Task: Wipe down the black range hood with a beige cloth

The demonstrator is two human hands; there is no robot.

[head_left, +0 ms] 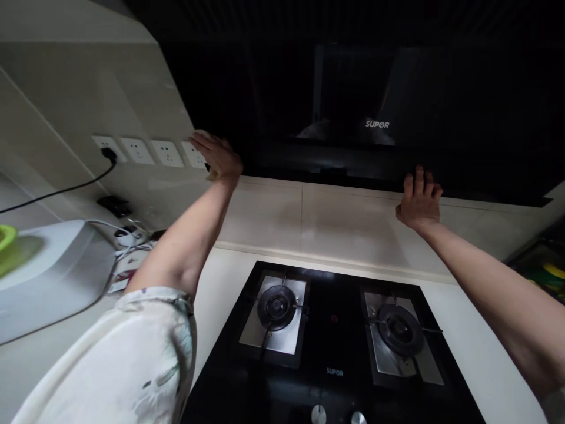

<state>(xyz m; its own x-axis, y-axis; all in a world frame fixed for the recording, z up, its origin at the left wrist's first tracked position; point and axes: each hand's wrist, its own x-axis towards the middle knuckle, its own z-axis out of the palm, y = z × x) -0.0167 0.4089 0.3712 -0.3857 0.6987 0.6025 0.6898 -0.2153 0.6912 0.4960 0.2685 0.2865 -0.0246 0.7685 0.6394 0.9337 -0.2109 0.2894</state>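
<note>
Black glass is filling the bottom of your view: the stove [331,341] is lying flat in the pale counter [477,353], with the left burner [276,306] and the right burner [399,330] sitting on steel plates and two knobs [338,416] showing at the near edge. Nothing is standing on either burner. Your patterned sleeve [132,359] is covering the lower left corner, and your two bare arms are reaching up and away over the stove toward the wall. Off to the left a white appliance [48,277] with a green part on top is resting on the counter, and a cable is trailing from it toward the row of wall sockets [150,151], where a black plug is sitting in the leftmost one. Your left hand [218,154] is lying palm-down at the left end of the dark hood [375,118], just beside the sockets; something pale, perhaps a cloth, seems to be showing under the palm, but you cannot tell for sure whether the hand is gripping it. Your right hand [419,200] is spread wide, fingers up, touching the hood's lower edge with nothing in it, likely bracing you while you are leaning in. Tiled wall [309,212] is showing between hood and counter.
</note>
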